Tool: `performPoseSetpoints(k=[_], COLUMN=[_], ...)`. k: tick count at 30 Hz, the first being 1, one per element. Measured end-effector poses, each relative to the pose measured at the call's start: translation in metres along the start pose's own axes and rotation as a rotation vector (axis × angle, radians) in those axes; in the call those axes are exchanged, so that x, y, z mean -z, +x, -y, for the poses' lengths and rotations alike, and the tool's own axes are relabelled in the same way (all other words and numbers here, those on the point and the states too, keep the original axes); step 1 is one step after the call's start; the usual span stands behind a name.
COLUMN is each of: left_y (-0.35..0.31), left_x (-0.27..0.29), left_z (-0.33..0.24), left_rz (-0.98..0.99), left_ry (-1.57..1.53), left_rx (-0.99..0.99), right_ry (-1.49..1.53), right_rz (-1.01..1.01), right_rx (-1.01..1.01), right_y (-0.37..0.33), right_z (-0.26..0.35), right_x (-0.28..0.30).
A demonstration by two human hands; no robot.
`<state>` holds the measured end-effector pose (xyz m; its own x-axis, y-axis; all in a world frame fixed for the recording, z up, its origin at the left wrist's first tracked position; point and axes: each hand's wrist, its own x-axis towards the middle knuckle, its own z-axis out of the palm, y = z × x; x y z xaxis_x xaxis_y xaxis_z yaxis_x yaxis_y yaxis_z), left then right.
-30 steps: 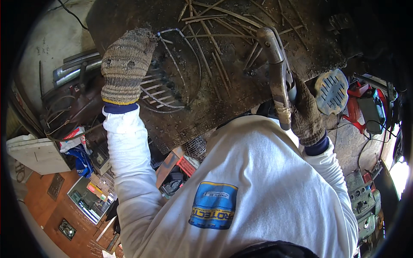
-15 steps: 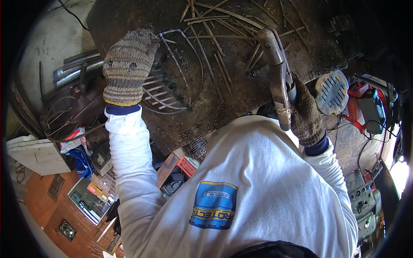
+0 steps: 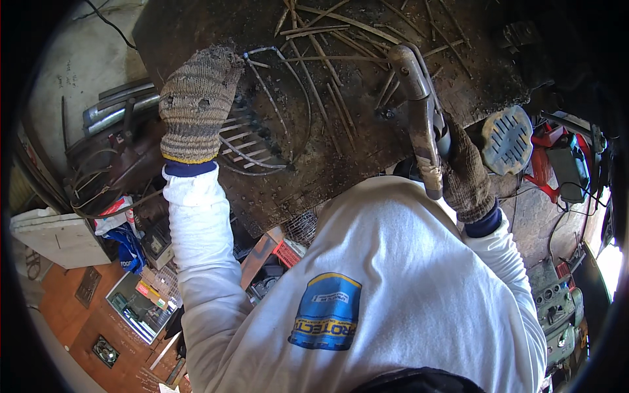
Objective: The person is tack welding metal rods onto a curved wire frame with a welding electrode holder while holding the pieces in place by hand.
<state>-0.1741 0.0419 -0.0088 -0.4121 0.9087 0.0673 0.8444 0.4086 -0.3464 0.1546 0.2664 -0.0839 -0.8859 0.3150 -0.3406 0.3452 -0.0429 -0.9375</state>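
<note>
A grille (image 3: 267,93) of bent metal rods, with short parallel bars on one side, lies on the dark metal worktable (image 3: 262,196). My left hand (image 3: 200,108), in a worn brown-grey knitted glove with holes, is closed over the grille's left side; its fingertips are hidden. To the right, my right hand (image 3: 468,173), in a similar glove, is wrapped round a worn metal hand tool (image 3: 419,111) with a bent upper end and a long handle. The tool stands off the grille, and its exact kind is not clear.
Several thin metal rods (image 3: 337,108) lie scattered across the table's far part. Beyond its right edge are a slotted pale plate (image 3: 508,141) and a red-and-grey tool (image 3: 567,167). Curved metal parts (image 3: 121,108) are at the left. Below stands a red plastic basket (image 3: 287,253).
My left hand has shifted very slightly to the right. The tool's upper end has moved a little left; both grips look the same.
</note>
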Motion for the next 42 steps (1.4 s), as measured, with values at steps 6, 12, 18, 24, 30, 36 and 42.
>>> performPoseSetpoints(k=[6,12,18,24,30,36,42], left_y=[0.001,0.002,0.004,0.003,0.004,0.005,0.006], left_x=[-0.001,-0.001,0.003,0.004,0.003,0.005,0.004], left_z=[-0.002,-0.004,-0.009,-0.007,-0.008,-0.008,-0.006], left_rz=[0.006,0.020,0.074,0.056,0.081,0.049,0.085], left_ry=[0.011,-0.038,-0.067,-0.060,-0.096,-0.112,-0.108], left_rx=[0.033,0.061,0.139,0.102,0.140,0.117,0.126], right_ry=[-0.026,-0.084,-0.004,-0.066,-0.126,-0.120,-0.152], right_rz=[-0.026,-0.011,0.013,0.004,0.005,0.059,0.038], right_rx=[0.013,0.049,0.060,0.068,0.045,0.040,-0.012], right_y=[0.000,0.002,0.005,0.007,0.009,0.015,0.020], right_z=[-0.002,-0.006,-0.002,0.000,0.012,0.007,0.011], right_x=[0.000,0.001,-0.004,-0.005,-0.007,-0.010,-0.016])
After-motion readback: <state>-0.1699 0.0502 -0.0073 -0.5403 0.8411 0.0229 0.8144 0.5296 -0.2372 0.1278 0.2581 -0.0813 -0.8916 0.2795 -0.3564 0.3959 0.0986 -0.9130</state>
